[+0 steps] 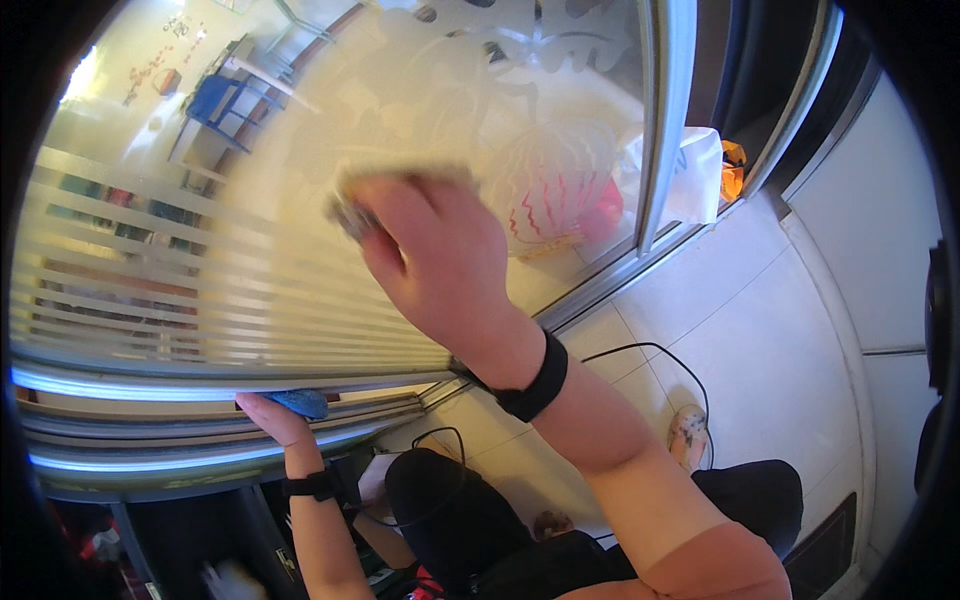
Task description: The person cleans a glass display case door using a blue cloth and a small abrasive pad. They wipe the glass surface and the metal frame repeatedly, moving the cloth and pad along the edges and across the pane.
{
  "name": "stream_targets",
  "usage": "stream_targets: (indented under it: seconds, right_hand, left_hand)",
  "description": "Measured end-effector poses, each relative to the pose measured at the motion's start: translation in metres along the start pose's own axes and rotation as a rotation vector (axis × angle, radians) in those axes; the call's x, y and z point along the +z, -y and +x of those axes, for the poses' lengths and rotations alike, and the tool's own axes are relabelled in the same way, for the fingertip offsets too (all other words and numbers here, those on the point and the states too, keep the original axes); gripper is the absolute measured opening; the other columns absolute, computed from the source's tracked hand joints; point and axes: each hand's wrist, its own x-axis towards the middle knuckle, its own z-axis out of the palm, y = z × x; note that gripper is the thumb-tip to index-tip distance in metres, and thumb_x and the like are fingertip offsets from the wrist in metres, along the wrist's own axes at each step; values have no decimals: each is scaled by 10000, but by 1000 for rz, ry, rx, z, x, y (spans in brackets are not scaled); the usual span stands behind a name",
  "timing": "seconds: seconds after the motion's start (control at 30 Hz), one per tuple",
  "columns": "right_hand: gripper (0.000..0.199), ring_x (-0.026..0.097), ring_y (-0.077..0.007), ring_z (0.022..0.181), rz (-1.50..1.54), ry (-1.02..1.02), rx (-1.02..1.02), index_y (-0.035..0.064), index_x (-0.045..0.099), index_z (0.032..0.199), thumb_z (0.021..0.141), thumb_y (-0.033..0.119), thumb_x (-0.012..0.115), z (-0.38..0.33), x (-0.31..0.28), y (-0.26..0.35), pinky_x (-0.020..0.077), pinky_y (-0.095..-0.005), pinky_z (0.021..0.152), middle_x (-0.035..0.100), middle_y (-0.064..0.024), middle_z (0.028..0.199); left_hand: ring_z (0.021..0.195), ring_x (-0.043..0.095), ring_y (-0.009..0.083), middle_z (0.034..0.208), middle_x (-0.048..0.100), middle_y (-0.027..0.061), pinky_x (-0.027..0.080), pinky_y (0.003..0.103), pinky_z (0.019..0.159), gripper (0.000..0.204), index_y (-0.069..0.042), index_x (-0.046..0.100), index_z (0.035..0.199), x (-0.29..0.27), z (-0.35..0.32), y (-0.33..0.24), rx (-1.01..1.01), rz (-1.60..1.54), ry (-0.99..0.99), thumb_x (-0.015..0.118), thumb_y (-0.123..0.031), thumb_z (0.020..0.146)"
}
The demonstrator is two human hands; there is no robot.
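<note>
A sliding door's glass pane [290, 260], frosted with stripes and curling patterns, fills the upper left and middle. My right hand [440, 260] is closed around a greyish-brown cloth [350, 215] at the pane. The cloth is smeared by motion, so its exact kind is unclear. Lower left, my left hand [275, 420] lies at the silver edge of the door frame [150, 385], with a blue cloth-like pad [300, 402] against its palm side. Part of that grip is hidden. Both wrists wear black bands.
Behind the glass are a blue chair [220, 98] and a pink round thing [602, 212]. White [695, 180] and orange [733, 168] bags stand by the right door frame. A black cable [690, 375] crosses the tiled floor [740, 310] near my foot [686, 435].
</note>
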Motion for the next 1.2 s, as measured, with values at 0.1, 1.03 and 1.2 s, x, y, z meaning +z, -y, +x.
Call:
stream_targets:
  seconds: [0.1, 1.03, 1.2]
  right_hand:
    - [282, 570, -235, 690, -52, -5, 128, 110, 574, 925, 656, 80, 653, -28, -20, -27, 464, -340, 579, 584, -63, 800]
    - [288, 555, -278, 708, -29, -19, -291, 113, 578, 917, 642, 69, 651, 67, 17, 32, 441, -371, 623, 571, -72, 759]
    - [224, 546, -248, 582, -156, -290, -118, 61, 556, 918, 704, 70, 622, 84, -6, 21, 429, -334, 511, 564, -100, 764]
  left_hand:
    - [999, 431, 251, 1108, 449, 166, 324, 370, 922, 492, 37, 409, 1137, -3, 2, 6, 0, -16, 23, 272, -397, 949]
    - [998, 425, 212, 1082, 454, 131, 320, 330, 916, 423, 26, 410, 1126, -8, 4, 22, -13, -43, 39, 306, -346, 953]
    - [1070, 417, 302, 1183, 426, 224, 294, 362, 958, 486, 87, 385, 1180, -9, 2, 16, -6, 77, 68, 274, -332, 961]
